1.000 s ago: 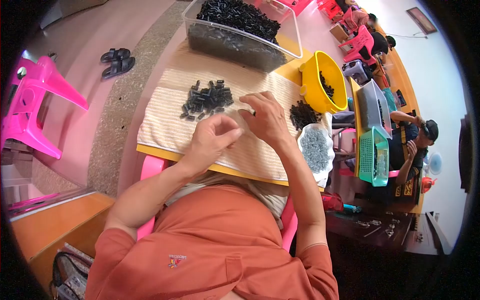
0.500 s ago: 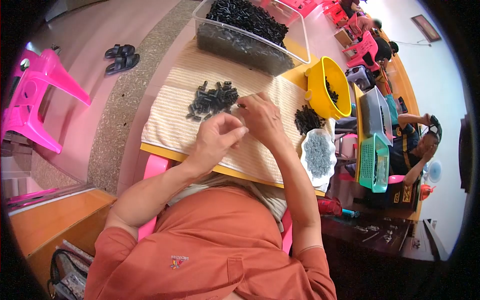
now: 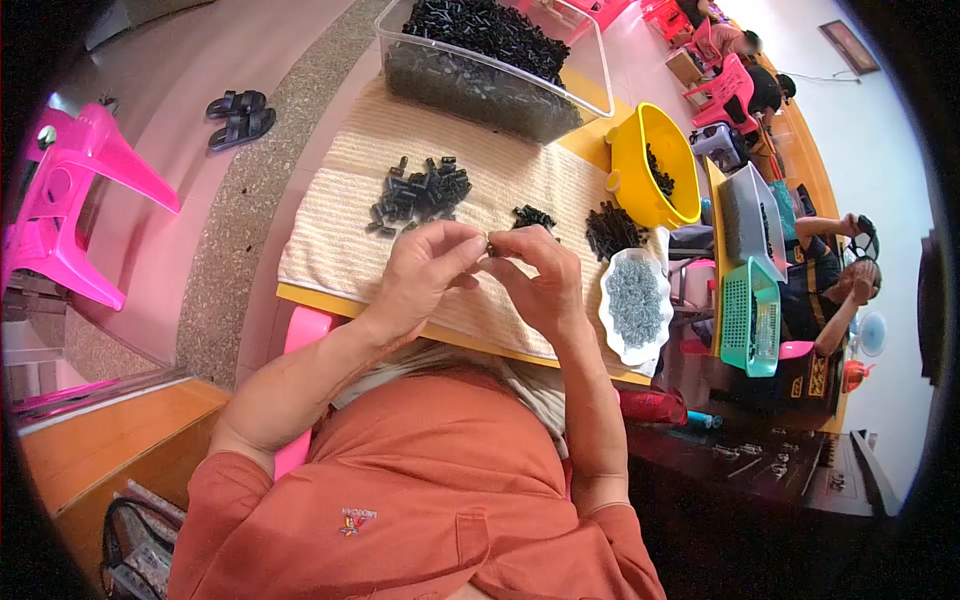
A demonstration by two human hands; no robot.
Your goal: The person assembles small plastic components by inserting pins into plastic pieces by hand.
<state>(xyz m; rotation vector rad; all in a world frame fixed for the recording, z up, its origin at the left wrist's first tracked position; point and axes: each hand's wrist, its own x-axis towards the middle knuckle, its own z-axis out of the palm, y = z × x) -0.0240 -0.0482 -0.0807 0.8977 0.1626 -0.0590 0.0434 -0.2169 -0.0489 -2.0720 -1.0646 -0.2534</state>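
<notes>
In front of me, my two hands meet over the striped towel (image 3: 345, 200). My right hand (image 3: 545, 280) pinches a small black tubular piece (image 3: 490, 248) between thumb and fingertips. Thumb and index finger of my left hand (image 3: 425, 275) are closed against that piece; whatever they hold is too small to make out. Just beyond the left hand lies a pile of black tubular pieces (image 3: 422, 192). A smaller black cluster (image 3: 533, 217) sits behind my right fingers, and another black heap (image 3: 612, 232) is further right. A white scalloped dish (image 3: 612, 330) holds many small clear pieces.
At the back stands a clear bin (image 3: 480, 95) full of black pieces. A yellow tub (image 3: 630, 150) is at the right. Past it are a green basket (image 3: 737, 320) and a seated person (image 3: 815, 290). Pink stools (image 3: 75, 200) and sandals (image 3: 240, 120) are left.
My right hand has drawn back from the black pile toward me, with a black piece in its fingers, and now meets my left. The small cluster behind it has come into view.
</notes>
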